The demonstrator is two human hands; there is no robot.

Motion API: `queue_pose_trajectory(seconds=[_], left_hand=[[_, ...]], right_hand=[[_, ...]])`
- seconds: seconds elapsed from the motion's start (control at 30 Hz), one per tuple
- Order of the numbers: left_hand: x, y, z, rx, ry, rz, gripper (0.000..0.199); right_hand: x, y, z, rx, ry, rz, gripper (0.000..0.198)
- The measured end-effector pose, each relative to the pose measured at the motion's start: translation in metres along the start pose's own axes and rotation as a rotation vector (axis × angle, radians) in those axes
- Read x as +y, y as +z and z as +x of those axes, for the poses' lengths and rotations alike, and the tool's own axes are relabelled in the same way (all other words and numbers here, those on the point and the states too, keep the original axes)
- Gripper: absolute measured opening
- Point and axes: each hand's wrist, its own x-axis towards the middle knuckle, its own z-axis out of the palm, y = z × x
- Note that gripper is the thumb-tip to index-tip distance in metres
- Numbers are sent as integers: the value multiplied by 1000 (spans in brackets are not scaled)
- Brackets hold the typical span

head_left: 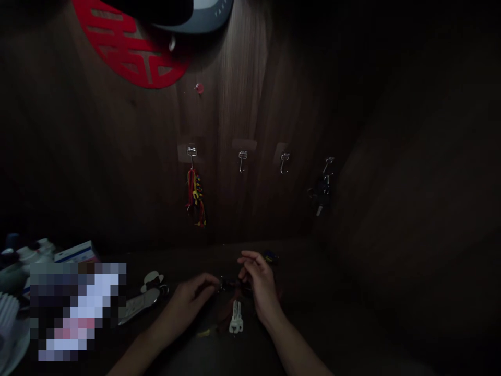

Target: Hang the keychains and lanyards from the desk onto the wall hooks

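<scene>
On the dark shelf, my left hand (191, 295) has its thumb and forefinger closed at a small metal clasp (221, 284) of a keychain. My right hand (258, 282) is just right of it, fingers loosely bent and apart above dark parts of the keychain. Light metal keys (236, 318) lie between my hands, beside a reddish-brown strap (225, 316). Poor light hides the exact contact at the fingertips. A small yellow object (204, 332) lies in front, and a dark yellow-marked item (271, 256) is behind my right hand.
Metal hooks (242, 162) line the wooden back wall; braided colourful cords (194, 196) hang left, another key bunch (321, 193) right. A pocketknife-like tool (141, 304), a box (76, 253) and bottles (31, 256) crowd the left. A cap (203, 21) and red decoration (152, 73) are above.
</scene>
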Motion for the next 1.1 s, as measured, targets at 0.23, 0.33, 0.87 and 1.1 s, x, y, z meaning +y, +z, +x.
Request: queue_pose_trajectory(seconds=[0.23,0.33,0.87,1.1], left_hand=[[-26,6,1,-122,266,388,38],[-39,2,4,-11,212,520,45],[-11,24,-9,-68,153,592,3],[-12,11,-2,24,17,281,17]], right_hand=[[0,3,-1,-46,-40,-156,21],[4,2,-1,-78,-57,-213,21],[14,-4,-1,-95,-168,-383,17],[12,-2,-3,-101,-186,-372,17]])
